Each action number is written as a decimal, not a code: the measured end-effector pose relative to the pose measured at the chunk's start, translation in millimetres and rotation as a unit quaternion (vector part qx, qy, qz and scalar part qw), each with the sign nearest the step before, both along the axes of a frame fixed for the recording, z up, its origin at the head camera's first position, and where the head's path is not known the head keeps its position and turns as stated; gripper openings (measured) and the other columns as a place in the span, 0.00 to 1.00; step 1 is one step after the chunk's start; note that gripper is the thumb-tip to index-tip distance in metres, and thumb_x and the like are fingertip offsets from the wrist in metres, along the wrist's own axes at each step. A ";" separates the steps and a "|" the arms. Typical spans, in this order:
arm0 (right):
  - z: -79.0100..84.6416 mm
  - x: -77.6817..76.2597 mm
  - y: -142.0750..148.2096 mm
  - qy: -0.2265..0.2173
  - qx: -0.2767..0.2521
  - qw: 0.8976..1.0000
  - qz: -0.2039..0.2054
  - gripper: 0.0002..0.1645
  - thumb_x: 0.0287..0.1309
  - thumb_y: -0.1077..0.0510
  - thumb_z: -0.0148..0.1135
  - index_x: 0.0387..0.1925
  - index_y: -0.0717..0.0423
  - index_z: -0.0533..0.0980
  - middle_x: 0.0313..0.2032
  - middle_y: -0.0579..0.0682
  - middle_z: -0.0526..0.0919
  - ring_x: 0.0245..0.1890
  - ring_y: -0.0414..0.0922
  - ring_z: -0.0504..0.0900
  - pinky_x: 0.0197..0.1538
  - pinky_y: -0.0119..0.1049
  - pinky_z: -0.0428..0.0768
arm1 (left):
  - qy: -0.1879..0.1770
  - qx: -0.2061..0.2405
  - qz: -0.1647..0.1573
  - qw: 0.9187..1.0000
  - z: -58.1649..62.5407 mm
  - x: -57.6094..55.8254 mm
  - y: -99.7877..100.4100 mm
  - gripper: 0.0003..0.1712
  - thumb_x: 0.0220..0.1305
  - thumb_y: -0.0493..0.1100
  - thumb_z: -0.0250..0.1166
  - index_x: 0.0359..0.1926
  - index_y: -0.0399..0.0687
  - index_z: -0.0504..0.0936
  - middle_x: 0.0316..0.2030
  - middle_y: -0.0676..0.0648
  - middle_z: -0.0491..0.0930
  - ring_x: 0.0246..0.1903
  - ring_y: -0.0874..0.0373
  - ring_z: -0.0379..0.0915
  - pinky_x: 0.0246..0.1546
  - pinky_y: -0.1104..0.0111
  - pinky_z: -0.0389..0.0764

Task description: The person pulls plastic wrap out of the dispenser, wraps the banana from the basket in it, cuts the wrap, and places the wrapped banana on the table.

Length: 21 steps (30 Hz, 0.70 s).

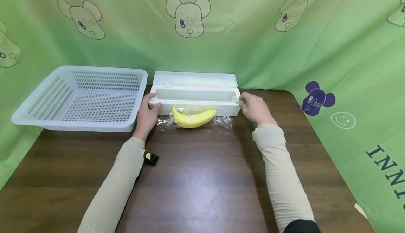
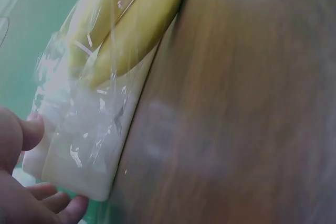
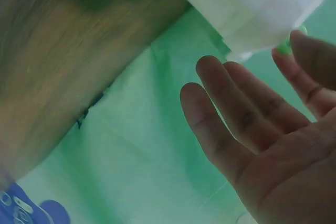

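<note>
A long white cling film dispenser box (image 1: 197,108) stands near the back of the table with its lid (image 1: 194,79) raised. My left hand (image 1: 147,115) holds the box's left end, thumb and fingers on either side of it. At the right end, the thumb and index finger of my right hand (image 1: 255,108) pinch a small green slide cutter (image 3: 285,47); the other fingers stretch out loosely. A yellow banana (image 1: 194,119) lies against the front of the box. Clear cling film (image 1: 224,121) spreads out crumpled on both sides of it. In the left wrist view, the film (image 2: 79,124) overlaps the box.
To the left stands a pale plastic basket (image 1: 79,125) with slotted walls, close beside my left hand. The brown wooden table (image 1: 202,176) extends toward me. A green curtain (image 1: 133,43) with printed bear heads hangs right behind the box and along the sides.
</note>
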State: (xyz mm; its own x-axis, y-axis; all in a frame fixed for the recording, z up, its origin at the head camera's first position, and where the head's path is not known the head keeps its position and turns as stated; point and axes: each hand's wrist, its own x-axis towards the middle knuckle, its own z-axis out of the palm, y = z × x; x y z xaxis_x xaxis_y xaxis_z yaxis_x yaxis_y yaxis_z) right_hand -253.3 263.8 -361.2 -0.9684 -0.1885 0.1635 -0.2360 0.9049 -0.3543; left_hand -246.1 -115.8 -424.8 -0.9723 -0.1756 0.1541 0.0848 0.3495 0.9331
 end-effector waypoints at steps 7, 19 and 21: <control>-17.3 3.1 -18.2 0.085 -0.013 0.996 0.029 0.18 0.64 0.63 0.66 0.55 0.60 0.79 0.64 0.70 0.70 0.65 0.68 0.66 0.62 0.66 0.65 | 0.060 0.009 0.032 0.998 -0.1 3.1 7.2 0.03 0.70 0.33 0.62 0.42 0.38 0.76 0.72 0.39 0.63 0.75 0.49 0.50 0.73 0.60 0.50; -25.9 -0.4 -27.8 0.161 -0.008 0.986 0.051 0.06 0.56 0.70 0.66 0.30 0.59 0.77 0.60 0.65 0.76 0.62 0.64 0.69 0.59 0.65 0.67 | 0.077 -0.033 0.000 0.996 15.9 15.0 17.5 0.03 0.71 0.32 0.59 0.39 0.35 0.73 0.73 0.36 0.58 0.76 0.45 0.43 0.74 0.57 0.43; -26.9 -0.2 -27.9 0.171 -0.007 0.984 0.056 0.08 0.54 0.71 0.66 0.28 0.59 0.76 0.57 0.64 0.78 0.60 0.64 0.71 0.57 0.64 0.68 | 0.072 -0.037 -0.007 0.997 20.9 16.9 18.8 0.03 0.71 0.32 0.59 0.40 0.35 0.72 0.73 0.37 0.59 0.76 0.45 0.44 0.74 0.57 0.44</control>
State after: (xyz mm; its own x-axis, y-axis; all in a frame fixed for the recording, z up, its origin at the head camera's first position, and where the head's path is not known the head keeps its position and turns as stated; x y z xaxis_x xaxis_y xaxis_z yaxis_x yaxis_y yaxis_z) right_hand -253.5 236.0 -388.1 -0.8296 -0.2858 0.4796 -0.4409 0.8624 -0.2488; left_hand -229.2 -97.0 -404.0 -0.9416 -0.1459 0.3034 0.2200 0.4155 0.8826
